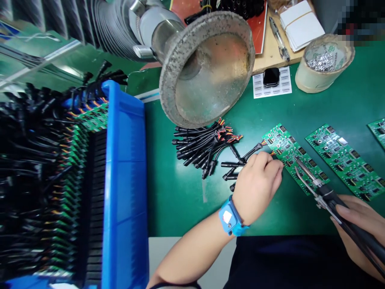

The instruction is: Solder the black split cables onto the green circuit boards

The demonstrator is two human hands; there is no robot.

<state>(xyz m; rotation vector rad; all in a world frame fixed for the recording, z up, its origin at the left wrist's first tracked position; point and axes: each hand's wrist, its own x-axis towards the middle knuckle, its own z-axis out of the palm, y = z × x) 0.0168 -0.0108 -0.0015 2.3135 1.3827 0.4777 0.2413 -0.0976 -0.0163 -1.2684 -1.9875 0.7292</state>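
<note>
Left fingers point(269, 168) pinching cable point(254, 149) at circuit board point(293, 150) | right fingers point(341, 212) gripping soldering iron point(329, 200)

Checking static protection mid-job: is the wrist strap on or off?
On: the blue wrist strap wraps the left wrist, directly behind the left hand. Its ground connection cannot be seen.

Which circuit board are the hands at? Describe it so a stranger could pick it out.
Right of the blue crate, below the metal fume-extractor hood, green circuit boards lie on the green mat. Take the one nearest the black cable bundle: the left hand touches its edge and the right hand's tool tips reach it; the neighbour lies untouched.
</note>
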